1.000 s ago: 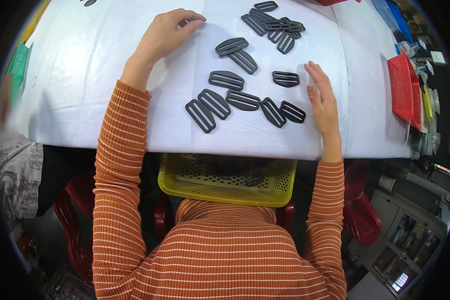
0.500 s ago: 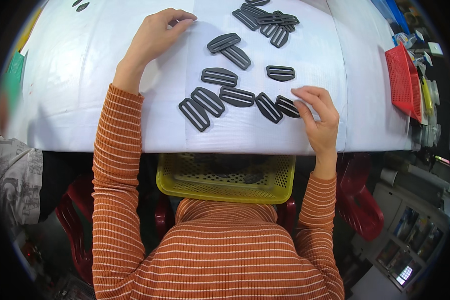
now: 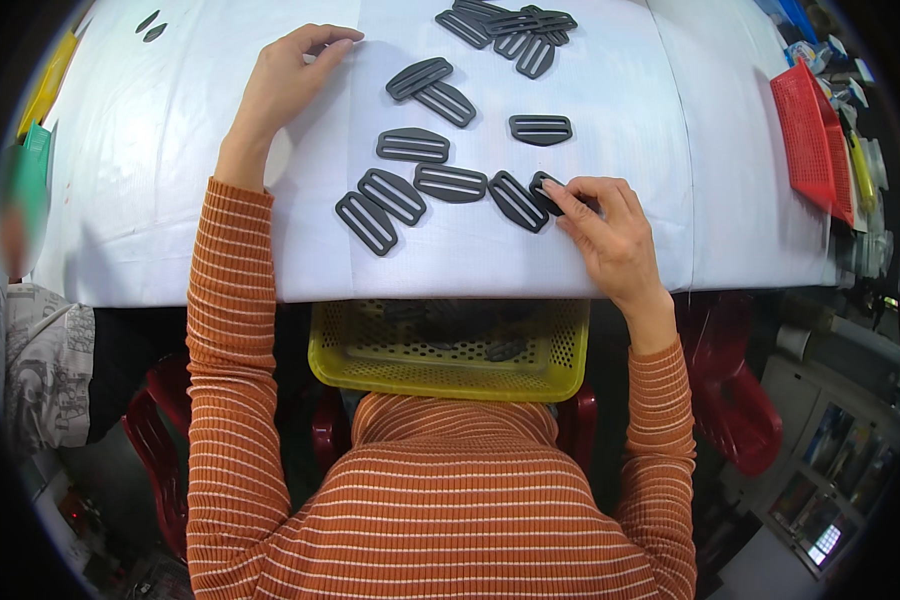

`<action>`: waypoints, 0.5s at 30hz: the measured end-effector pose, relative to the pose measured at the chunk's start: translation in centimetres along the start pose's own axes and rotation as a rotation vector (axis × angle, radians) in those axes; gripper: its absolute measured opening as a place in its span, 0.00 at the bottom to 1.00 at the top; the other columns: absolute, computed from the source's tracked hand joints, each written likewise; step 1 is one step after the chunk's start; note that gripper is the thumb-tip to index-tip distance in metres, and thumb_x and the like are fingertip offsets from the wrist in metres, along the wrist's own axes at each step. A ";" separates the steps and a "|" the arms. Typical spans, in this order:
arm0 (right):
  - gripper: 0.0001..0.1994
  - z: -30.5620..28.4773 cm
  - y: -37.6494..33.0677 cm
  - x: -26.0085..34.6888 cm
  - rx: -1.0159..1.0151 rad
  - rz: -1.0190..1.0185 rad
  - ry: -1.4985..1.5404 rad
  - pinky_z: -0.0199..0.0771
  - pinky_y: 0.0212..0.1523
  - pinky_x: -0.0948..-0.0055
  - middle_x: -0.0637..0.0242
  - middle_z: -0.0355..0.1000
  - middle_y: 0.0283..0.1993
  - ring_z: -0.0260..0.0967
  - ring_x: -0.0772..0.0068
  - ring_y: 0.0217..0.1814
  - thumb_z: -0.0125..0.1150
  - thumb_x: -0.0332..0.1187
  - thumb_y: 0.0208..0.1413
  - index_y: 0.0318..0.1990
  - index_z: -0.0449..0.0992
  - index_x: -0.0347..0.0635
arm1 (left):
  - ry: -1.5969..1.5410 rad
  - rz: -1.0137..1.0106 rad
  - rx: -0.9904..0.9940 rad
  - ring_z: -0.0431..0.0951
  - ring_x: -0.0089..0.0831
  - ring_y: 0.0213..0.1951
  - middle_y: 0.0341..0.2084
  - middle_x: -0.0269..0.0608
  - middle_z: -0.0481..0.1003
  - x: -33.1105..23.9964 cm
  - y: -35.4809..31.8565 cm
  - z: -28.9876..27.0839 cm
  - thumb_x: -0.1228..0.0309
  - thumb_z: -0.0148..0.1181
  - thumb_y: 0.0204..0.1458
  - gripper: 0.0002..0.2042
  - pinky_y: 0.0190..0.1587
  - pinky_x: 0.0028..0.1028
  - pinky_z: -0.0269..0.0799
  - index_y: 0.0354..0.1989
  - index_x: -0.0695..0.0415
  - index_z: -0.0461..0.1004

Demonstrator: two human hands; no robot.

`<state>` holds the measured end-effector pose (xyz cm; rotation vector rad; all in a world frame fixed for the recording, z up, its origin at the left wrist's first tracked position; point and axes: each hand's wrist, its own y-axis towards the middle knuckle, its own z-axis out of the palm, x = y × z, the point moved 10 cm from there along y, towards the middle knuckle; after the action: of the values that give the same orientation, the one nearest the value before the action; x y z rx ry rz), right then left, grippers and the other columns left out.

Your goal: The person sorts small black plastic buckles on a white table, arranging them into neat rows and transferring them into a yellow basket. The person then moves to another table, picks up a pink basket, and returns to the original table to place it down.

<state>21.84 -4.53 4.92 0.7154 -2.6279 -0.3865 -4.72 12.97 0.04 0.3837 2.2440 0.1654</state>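
Observation:
Several black plastic strap slide buckles lie flat on the white-covered table (image 3: 300, 240). My right hand (image 3: 615, 240) has its thumb and fingers closed on the rightmost buckle (image 3: 544, 186) of the near row, partly hiding it. Just left of it lies a tilted buckle (image 3: 518, 202), and above it a level buckle (image 3: 540, 129) sits apart. At the far left, my left hand (image 3: 292, 80) hovers over or rests on the cloth, fingers stretched to the right, thumb apart, holding nothing. The nearest buckles to it are a crossed pair (image 3: 419, 78).
A heap of buckles (image 3: 510, 30) lies at the far edge of view. Against the table's front edge, a yellow perforated basket (image 3: 445, 382) holds dark pieces. A red basket (image 3: 805, 140) stands at the right. Two small dark pieces (image 3: 151, 27) lie far left.
My right hand has moved left and down onto the rightmost near buckle and closed on it. The view has shifted slightly, so the buckles appear further left. My left hand keeps its pose.

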 end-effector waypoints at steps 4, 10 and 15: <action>0.18 0.1 -0.7 -0.3 -0.013 -0.009 -0.005 0.69 0.39 0.68 0.69 0.71 0.39 0.67 0.67 0.40 0.64 0.25 0.44 0.46 0.78 0.45 | 0.004 0.018 -0.015 0.74 0.20 0.39 0.37 0.32 0.79 -0.2 0.0 0.0 0.68 0.55 0.57 0.11 0.43 0.20 0.68 0.44 0.56 0.79; 0.17 0.6 0.2 1.7 0.088 -0.060 -0.233 0.70 0.37 0.68 0.67 0.71 0.37 0.68 0.66 0.39 0.60 0.23 0.43 0.44 0.79 0.44 | -0.019 0.050 -0.024 0.75 0.21 0.38 0.36 0.32 0.79 -0.5 -0.2 -0.2 0.67 0.56 0.56 0.10 0.42 0.21 0.69 0.42 0.54 0.80; 0.18 0.7 -0.7 0.9 0.052 -0.034 -0.150 0.69 0.39 0.67 0.65 0.70 0.41 0.68 0.66 0.42 0.58 0.21 0.44 0.46 0.78 0.43 | -0.029 0.024 -0.043 0.76 0.28 0.34 0.34 0.40 0.79 -0.5 0.1 0.1 0.69 0.57 0.54 0.10 0.39 0.26 0.72 0.40 0.57 0.80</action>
<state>21.12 -5.46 4.31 0.7761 -2.7789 -0.3974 -4.27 12.87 0.36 0.3875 2.2044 0.2195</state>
